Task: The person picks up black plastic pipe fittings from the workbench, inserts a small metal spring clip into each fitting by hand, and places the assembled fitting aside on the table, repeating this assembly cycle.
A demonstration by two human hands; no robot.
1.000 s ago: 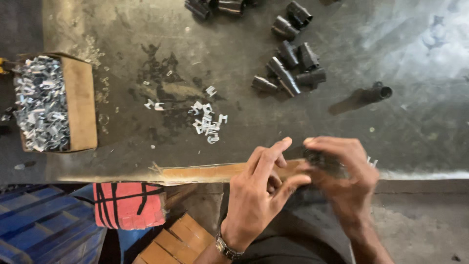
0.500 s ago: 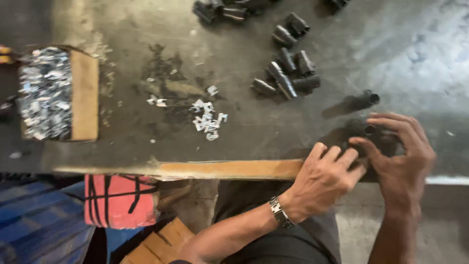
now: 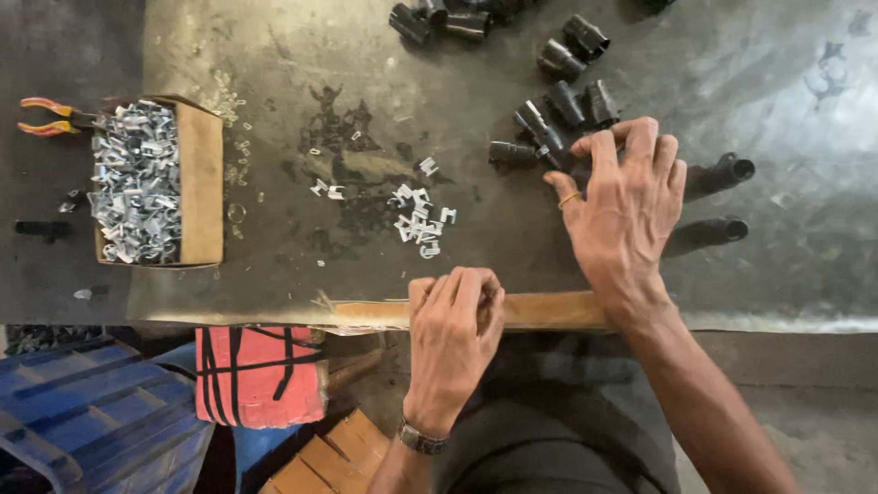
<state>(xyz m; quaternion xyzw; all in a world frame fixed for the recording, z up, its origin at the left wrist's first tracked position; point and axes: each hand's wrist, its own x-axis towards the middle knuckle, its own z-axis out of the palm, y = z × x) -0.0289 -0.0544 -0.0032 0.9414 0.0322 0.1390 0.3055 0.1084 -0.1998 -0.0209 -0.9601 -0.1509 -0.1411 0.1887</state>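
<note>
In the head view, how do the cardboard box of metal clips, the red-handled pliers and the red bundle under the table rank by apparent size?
1. Cardboard box and red bundle: they look alike, and differing distance from the camera makes their order unsure.
2. Red-handled pliers, clearly smallest.

Left hand curled loosely, knuckles up – right hand spread flat, fingers forward

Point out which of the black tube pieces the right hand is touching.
The right hand touches the black tube piece lying at the near edge of the cluster, under its index fingertip. The other pieces lie apart from the fingers, farther up or off to the right.
</note>
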